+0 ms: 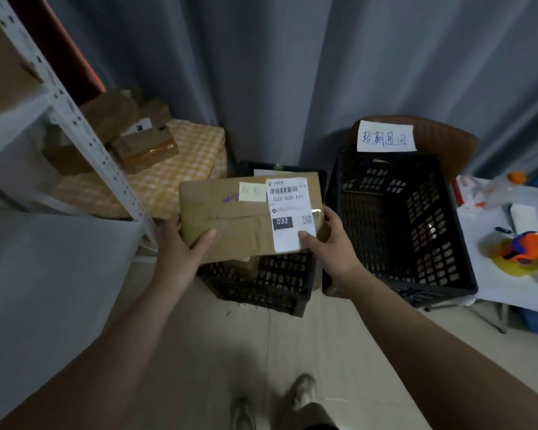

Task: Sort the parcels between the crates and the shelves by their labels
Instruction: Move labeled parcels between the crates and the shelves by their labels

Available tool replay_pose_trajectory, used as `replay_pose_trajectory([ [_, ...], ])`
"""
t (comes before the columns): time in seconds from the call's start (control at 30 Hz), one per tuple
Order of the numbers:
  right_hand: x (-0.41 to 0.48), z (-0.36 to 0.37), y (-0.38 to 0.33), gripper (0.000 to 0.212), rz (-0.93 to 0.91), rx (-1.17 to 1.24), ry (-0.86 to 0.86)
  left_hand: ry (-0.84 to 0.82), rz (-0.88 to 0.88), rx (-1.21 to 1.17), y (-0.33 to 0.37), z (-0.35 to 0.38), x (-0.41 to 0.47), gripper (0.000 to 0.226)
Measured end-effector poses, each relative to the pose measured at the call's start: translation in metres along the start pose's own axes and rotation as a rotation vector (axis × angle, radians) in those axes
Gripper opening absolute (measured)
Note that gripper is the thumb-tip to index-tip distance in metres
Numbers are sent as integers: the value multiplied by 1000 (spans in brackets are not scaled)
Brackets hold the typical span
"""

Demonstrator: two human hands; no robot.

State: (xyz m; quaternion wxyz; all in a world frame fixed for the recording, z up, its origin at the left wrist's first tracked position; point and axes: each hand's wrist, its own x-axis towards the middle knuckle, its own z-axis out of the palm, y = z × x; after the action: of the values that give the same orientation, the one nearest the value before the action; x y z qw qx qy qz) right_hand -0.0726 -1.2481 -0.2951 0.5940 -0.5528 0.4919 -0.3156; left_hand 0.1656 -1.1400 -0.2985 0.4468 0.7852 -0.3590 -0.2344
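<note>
Obs: flat brown cardboard parcel held level btwn left grip and right grip, both curled on its near corners, white label up, prob. for reading. Black slotted plastic crate directly below grips; second black crate right of right grip.

Bare hands and forearms, pale grey trainers, dark trouser leg

shelving at left, two crates side by side ahead, parcel over left crate, right crate beside table
</note>
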Motion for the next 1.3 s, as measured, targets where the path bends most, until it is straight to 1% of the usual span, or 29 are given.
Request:
replay_pose_trajectory([
  [0.1, 45, -9, -9, 64, -9, -99, 104, -72, 11, -22, 10, 24, 44, 67],
  [0.17, 78, -15, -8, 66, 13, -157, 127, -112, 21, -40, 16, 42, 74, 75],
  [0.3, 147, -25, 1, 75, 89, -290, 118, -185, 1, 112, 18, 75, 139, 102],
  [0.37, 180, -28, 7, 76, 127, -330, 96, -201, 23, 201, 16, 95, 168, 108],
  [0.43, 211, -29, 16, 77, 153, -363, 79, -223, 19, 307, 10, 114, 192, 105],
  [0.53, 247, -29, 34, 77, 207, -367, 66, -268, -7, 369, -8, 139, 218, 91],
  [0.63, 267, -30, 57, 70, 297, -291, 80, -260, -68, 293, -32, 153, 234, 80],
  [0.67, 271, -29, 65, 66, 323, -276, 105, -239, -92, 263, -41, 157, 238, 79],
  [0.73, 273, -29, 82, 65, 371, -284, 137, -222, -136, 291, -58, 163, 242, 85],
  [0.8, 273, -25, 96, 69, 407, -252, 91, -266, -200, 318, -74, 165, 241, 95],
  [0.87, 274, -20, 106, 77, 441, -247, -4, -357, -255, 296, -90, 166, 234, 103],
  [0.97, 282, -14, 115, 60, 416, -372, -100, -470, -266, 348, -110, 169, 216, 107],
  [1.03, 290, -11, 120, 53, 395, -452, -133, -492, -337, 313, -121, 173, 207, 104],
  [1.13, 301, -5, 132, 55, 366, -616, -217, -493, -516, 219, -137, 180, 195, 91],
  [1.2, 308, 1, 142, 59, 343, -733, -284, -490, -561, 250, -145, 184, 185, 84],
  [1.27, 317, 4, 151, 62, 327, -825, -357, -509, -601, 223, -157, 192, 170, 80],
  [1.3, 322, 4, 155, 62, 321, -859, -394, -526, -602, 210, -163, 197, 162, 75],
])
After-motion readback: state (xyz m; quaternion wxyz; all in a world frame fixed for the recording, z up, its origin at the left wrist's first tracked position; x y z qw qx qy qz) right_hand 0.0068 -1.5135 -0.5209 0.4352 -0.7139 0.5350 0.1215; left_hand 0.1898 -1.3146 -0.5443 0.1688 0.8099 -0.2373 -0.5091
